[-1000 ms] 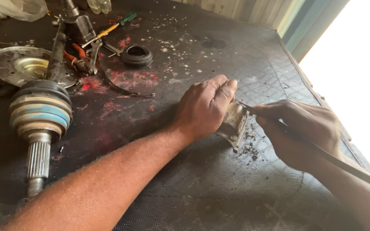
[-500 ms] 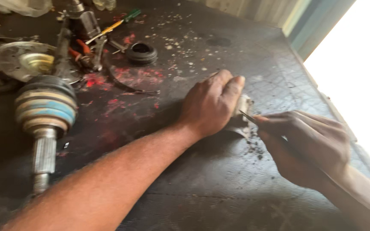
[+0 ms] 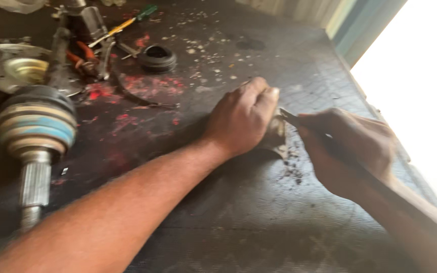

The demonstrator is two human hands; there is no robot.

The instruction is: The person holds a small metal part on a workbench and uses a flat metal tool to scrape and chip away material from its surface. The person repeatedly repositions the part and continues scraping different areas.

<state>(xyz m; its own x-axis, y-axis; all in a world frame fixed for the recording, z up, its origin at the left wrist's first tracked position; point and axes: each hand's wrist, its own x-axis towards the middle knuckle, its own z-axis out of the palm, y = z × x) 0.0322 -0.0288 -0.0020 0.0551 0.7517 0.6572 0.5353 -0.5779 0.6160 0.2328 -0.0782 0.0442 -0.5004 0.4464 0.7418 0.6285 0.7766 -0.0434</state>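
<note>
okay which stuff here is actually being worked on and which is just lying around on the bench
In use: left hand pressing down a small metal part; right hand holding a thin tool against it.
Lying about: axle joint, rubber ring, screwdriver, metal disc.

Vehicle repair workshop, grimy workbench (image 3: 238,232), axle joint (image 3: 36,126), rubber seal (image 3: 157,57), scattered screwdrivers (image 3: 122,24)

a dark, grimy table (image 3: 259,237) with a woven, diamond-patterned surface fills the view, stained red in patches and dusted with pale crumbs. at its far right edge a pale corrugated wall (image 3: 304,10) meets a teal frame (image 3: 367,30), beyond which daylight glares white.
</note>
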